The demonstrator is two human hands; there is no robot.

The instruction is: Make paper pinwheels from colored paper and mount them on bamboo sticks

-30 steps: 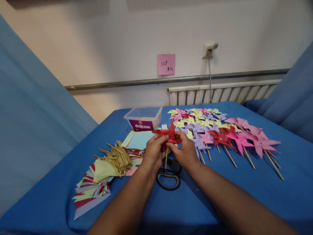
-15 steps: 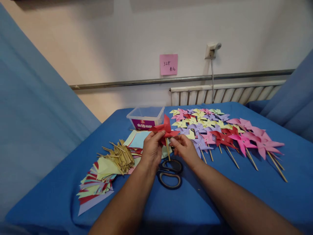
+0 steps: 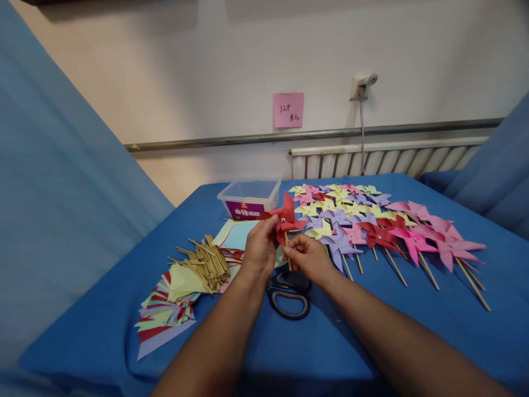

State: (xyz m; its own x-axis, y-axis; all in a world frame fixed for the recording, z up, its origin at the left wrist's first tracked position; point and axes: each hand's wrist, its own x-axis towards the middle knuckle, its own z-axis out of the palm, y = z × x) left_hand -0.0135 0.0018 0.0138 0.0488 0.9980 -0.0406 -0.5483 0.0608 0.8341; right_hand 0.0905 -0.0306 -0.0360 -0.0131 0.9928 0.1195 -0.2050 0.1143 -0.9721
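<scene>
Left hand pinches the red pinwheel blades, right hand grips its stick at 6 o'clock, likely steadying the pin; scissors below.

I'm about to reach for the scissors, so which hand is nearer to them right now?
Right. The right hand is just above the scissors, pinching the red pinwheel's stick. The left hand grips the red pinwheel, slightly farther up and left.

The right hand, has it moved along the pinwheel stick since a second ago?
Yes. The right hand has slid down from the red pinwheel toward the scissors.
</scene>
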